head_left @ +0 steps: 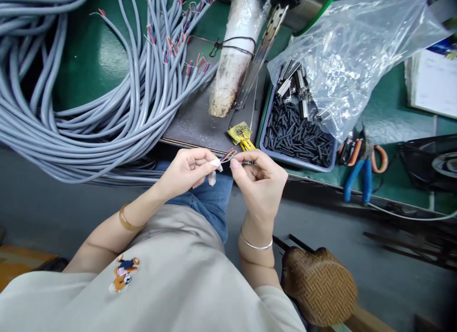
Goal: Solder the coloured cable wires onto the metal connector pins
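Observation:
My left hand (194,169) pinches a bundle of thin coloured wires (228,155) whose ends stick out past the fingertips. White tape covers a fingertip of that hand. Facing it, my right hand (257,172) has thumb and forefinger pressed together at the tips of the wires, seemingly on a fine strand. Both hands are close together at the table's front edge, above my lap. Just beyond the fingers lies a yellow tool (244,138) with a yellow wrapping at its end. The cable behind the wires is hidden by my left hand.
Grey cables (117,127) with bared coloured ends heap at the left. A blue bin (296,163) holds short black tubes (298,130) and metal connectors (295,87) under a plastic bag (342,51). Blue-handled pliers (359,177) lie right; a white wrapped cylinder (237,51) hangs over the table.

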The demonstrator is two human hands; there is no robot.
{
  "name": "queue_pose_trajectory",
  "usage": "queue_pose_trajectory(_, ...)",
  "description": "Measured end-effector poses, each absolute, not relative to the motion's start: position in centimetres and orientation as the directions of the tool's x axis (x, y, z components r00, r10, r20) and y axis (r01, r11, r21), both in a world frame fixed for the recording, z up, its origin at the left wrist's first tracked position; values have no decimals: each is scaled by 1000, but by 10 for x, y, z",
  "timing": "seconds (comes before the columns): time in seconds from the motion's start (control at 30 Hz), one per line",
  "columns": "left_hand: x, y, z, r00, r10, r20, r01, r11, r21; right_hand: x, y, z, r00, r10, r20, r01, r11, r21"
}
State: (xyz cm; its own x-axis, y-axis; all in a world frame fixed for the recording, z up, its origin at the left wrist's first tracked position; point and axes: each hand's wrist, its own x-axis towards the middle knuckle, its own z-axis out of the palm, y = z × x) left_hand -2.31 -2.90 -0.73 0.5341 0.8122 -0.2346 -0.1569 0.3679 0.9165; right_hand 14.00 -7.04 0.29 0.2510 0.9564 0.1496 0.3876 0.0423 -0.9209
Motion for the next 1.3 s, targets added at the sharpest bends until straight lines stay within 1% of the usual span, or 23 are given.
queue_pose_trajectory(0.1,-22,-29,-7,535,812,-232,-168,372,913,139,-70,1,267,957,112,357,10,-934)
queue_pose_trajectory(0.17,-22,-29,-8,524,819,-232,-185,376,908,137,-71,0,266,953,143,391,29,-920)
queue_pose_trajectory(0.23,-22,-28,-10,505,831,-232,-212,380,900,135,-74,0,196,941,274,506,142,-851)
queue_pose_trajectory(0.3,-22,-28,-12,489,842,-229,-240,382,893,134,-77,0,41,908,417,617,305,-725)
queue_pose_trajectory(0.33,-23,-28,-14,482,846,-228,-250,382,890,133,-79,1,-17,892,452,638,357,-682)
queue_pose_trajectory(0.37,-23,-28,-14,475,849,-230,-255,383,888,134,-80,2,-28,887,462,641,370,-672)
queue_pose_trajectory(0.4,-23,-28,-15,467,852,-236,-256,386,886,135,-81,3,15,891,454,634,343,-693)
queue_pose_trajectory(0.47,-24,-28,-16,450,857,-251,-252,392,885,138,-80,5,168,904,394,601,222,-768)
queue_pose_trajectory(0.5,-24,-29,-16,444,858,-257,-250,394,884,139,-78,6,215,910,354,584,171,-794)
queue_pose_trajectory(0.53,-24,-29,-15,441,859,-259,-250,395,884,140,-77,7,225,919,323,576,141,-805)
queue_pose_trajectory(0.6,-23,-28,-14,448,856,-259,-247,397,884,140,-72,8,173,944,282,577,135,-806)
queue_pose_trajectory(0.67,-23,-28,-14,459,849,-261,-244,403,882,138,-69,7,128,952,277,575,156,-803)
queue_pose_trajectory(0.97,-23,-28,-18,470,840,-271,-254,422,870,133,-66,4,145,952,269,537,153,-830)
queue_pose_trajectory(1.13,-23,-29,-21,449,864,-229,-274,377,885,133,-66,6,140,958,252,569,130,-812)
queue_pose_trajectory(1.3,-24,-30,-22,447,873,-193,-267,337,903,135,-66,6,147,957,248,530,136,-837)
